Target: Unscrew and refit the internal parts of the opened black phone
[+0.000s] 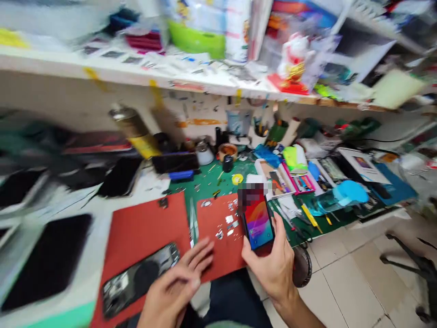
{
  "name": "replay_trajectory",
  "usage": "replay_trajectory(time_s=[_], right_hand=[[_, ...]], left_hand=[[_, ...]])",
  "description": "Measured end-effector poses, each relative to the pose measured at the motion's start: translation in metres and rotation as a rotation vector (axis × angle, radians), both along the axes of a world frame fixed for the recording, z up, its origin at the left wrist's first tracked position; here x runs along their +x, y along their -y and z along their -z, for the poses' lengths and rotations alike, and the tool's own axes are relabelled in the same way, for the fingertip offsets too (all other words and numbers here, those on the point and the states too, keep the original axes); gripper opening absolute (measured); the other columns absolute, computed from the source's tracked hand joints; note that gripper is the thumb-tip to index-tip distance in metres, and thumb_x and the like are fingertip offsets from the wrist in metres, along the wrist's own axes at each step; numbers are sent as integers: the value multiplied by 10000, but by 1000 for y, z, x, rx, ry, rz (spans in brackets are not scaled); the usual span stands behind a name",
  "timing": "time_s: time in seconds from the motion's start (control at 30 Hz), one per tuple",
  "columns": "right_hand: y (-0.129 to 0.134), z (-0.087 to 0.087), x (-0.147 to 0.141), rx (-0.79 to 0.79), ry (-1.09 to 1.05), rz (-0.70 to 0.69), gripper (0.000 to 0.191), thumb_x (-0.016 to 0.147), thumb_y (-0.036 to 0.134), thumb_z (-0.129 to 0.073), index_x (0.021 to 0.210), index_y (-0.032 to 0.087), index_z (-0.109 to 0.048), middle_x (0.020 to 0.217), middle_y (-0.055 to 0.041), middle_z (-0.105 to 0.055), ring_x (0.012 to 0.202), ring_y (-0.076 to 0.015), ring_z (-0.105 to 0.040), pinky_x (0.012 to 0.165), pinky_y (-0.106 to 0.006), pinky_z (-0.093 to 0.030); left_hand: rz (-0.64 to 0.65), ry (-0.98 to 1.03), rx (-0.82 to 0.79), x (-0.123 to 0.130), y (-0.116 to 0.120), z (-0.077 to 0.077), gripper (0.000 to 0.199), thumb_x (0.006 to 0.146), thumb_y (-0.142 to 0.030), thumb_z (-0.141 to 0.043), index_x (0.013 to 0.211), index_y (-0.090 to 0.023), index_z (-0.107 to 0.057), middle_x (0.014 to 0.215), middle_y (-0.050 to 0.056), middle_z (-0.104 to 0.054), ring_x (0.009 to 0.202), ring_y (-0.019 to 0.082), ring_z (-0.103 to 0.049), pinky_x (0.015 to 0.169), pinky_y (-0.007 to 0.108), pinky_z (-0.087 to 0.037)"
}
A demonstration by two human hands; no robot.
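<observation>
My right hand (pixel 273 262) holds a phone (pixel 258 223) by its lower end, thumb on one side and fingers on the other. Its screen is lit with a red, purple and blue picture. My left hand (pixel 177 280) hovers over the front of the red mat (pixel 146 228), fingers apart and holding nothing. Beside it lies an opened phone body (pixel 139 278) with its inner parts showing. Small metal parts (pixel 229 219) are scattered on the red mat, left of the held phone. Tweezers (pixel 193 223) rest between the two halves of the mat.
Dark tablets or screens (pixel 49 259) lie at the left. A white tray (pixel 273 180), a pink tray (pixel 302 182) and a clear bottle with a blue cap (pixel 351 193) stand at the right. Above the bench, a white shelf (pixel 136 75) bears bags and a cat figurine (pixel 295 61).
</observation>
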State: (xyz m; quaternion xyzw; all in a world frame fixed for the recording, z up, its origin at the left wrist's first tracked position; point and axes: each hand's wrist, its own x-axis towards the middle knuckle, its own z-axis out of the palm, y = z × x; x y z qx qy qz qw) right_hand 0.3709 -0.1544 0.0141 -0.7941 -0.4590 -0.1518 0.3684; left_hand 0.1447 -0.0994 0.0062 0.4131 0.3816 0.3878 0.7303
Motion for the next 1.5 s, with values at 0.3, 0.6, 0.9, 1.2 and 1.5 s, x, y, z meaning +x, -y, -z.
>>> replay_trajectory(time_s=[0.3,0.6,0.9,1.2,1.5], right_hand=[[45,18,-108,-115,-605,-478,800,1005,502,-754,1649,146,-440,1461,-257,-715,1277,-375,-772,1003,-498,-700],[46,10,-116,-407,-1415,-581,867,853,561,-914,1549,225,-521,969,-7,-743,900,-186,-748,821,-295,-661],[66,16,-116,-90,-711,-533,199,1101,370,-624,1116,202,-731,985,-84,-802,803,-198,-772,702,-310,-640],[83,3,-119,84,-146,-956,298,931,1,-594,1139,178,-713,1059,-125,-817,903,-258,-737,756,-427,-630],[85,5,-119,25,51,-1042,242,904,135,-575,1109,167,-701,1118,-133,-843,959,-279,-650,774,-431,-566]], left_hand=[[-144,438,-187,-19,3,0,304,821,-329,-989,826,-200,-714,953,12,-717,898,164,-716,848,290,-592],[-191,438,-224,-68,28,10,335,824,-330,-978,832,-189,-674,847,-5,-657,793,155,-645,770,287,-520],[-154,454,-226,-81,38,11,346,820,-331,-983,819,-179,-672,816,-7,-646,774,148,-636,768,274,-485],[-114,485,-253,-86,41,12,370,834,-340,-971,819,-178,-639,887,26,-741,829,198,-720,817,327,-554],[-124,489,-272,-85,45,10,348,851,-320,-958,835,-178,-641,866,21,-741,820,193,-717,785,309,-546]])
